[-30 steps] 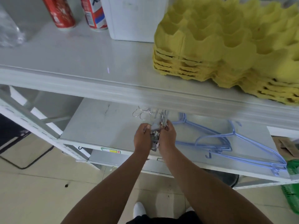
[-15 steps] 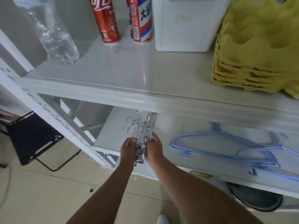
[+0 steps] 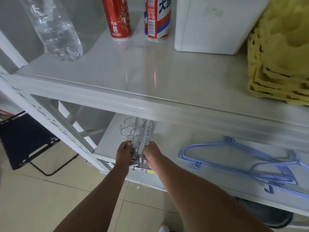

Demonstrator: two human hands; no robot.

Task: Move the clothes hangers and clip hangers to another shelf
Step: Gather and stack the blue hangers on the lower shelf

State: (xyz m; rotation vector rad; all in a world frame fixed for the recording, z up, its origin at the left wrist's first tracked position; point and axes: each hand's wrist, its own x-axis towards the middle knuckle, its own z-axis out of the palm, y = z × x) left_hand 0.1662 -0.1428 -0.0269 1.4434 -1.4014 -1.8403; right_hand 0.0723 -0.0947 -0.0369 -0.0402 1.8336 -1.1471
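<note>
A bundle of metal clip hangers (image 3: 141, 136) sits at the front edge of the lower shelf (image 3: 108, 144), its wire hooks pointing back under the upper shelf. My left hand (image 3: 124, 152) grips the bundle's left side and my right hand (image 3: 153, 152) grips its right side, both at the clip end. Several blue clothes hangers (image 3: 234, 161) lie flat on the same lower shelf to the right, partly hidden by the upper shelf's edge.
The upper shelf (image 3: 150, 77) carries a clear water bottle (image 3: 56, 29), a red can (image 3: 118, 17), a red-white-blue can (image 3: 158, 17), a white box (image 3: 215, 22) and stacked yellow egg trays (image 3: 280, 52). A dark folding stool (image 3: 25, 139) stands on the tiled floor at left.
The view has swung left and up, bringing the bottle and cans into sight. Both hands keep their grip on the clip hangers, now nearer the shelf's front left corner.
</note>
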